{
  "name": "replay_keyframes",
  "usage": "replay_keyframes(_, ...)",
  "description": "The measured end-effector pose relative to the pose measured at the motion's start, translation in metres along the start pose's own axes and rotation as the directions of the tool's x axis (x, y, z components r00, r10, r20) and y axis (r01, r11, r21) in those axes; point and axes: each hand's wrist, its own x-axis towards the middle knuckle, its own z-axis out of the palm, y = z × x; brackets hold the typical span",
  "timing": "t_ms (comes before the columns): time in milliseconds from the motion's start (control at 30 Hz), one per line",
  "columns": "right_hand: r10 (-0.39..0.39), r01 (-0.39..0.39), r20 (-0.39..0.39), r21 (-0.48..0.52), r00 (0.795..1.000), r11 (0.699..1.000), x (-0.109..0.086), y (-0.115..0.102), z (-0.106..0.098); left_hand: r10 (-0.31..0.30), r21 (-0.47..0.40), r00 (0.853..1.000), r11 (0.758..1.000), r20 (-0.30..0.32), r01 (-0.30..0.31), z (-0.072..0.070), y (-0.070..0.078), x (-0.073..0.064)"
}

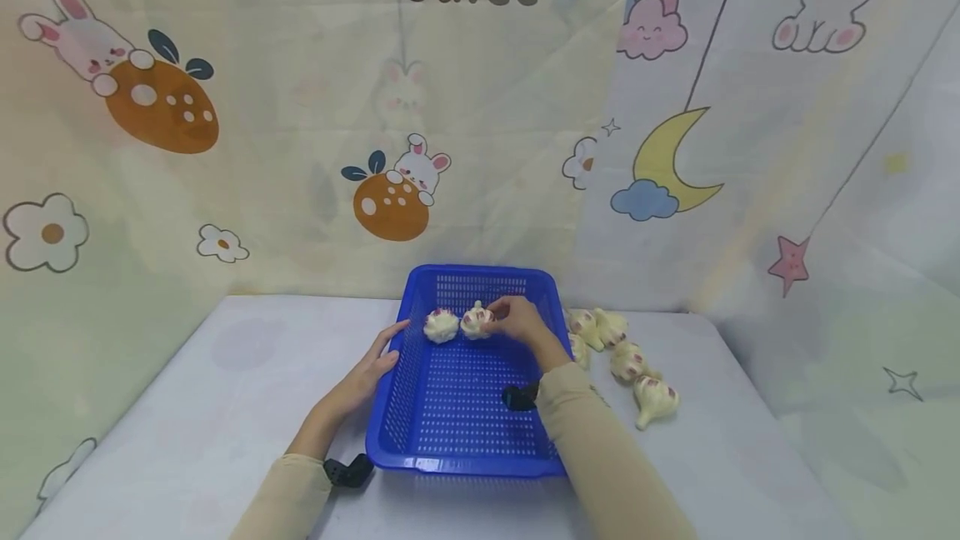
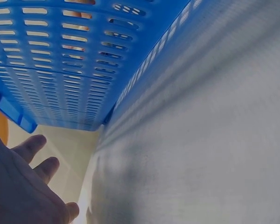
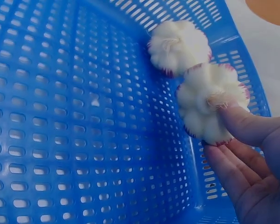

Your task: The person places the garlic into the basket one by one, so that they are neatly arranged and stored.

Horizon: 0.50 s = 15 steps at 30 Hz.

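Note:
A blue perforated plastic basket stands on the white table. Inside it, toward the far end, my right hand grips a garlic bulb between thumb and fingers. Another garlic bulb lies just left of it, and the two sit side by side in the right wrist view, root ends showing. My left hand is at the basket's left rim, its fingers extended along the outside. The left wrist view shows that hand's spread fingers beside the basket's slotted wall.
Several more garlic bulbs lie on the table to the right of the basket, some partly hidden by its rim. A printed cloth backdrop hangs behind the table. A black wrist device is on the left wrist.

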Motion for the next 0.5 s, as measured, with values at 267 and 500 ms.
replay_keyframes(267, -0.016, 0.018, 0.062, -0.036, 0.998, 0.999, -0.0025, -0.0004, -0.0019, 0.015, 0.003, 1.0, 1.0, 0.008, -0.015, 0.0, 0.001, 0.0006)
replay_keyframes(500, -0.003, 0.007, 0.05, -0.094, 0.999, 0.996, -0.0017, 0.0001, -0.0025, 0.01, -0.009, 1.0, 1.0, 0.009, -0.01, 0.0014, 0.002, -0.0003)
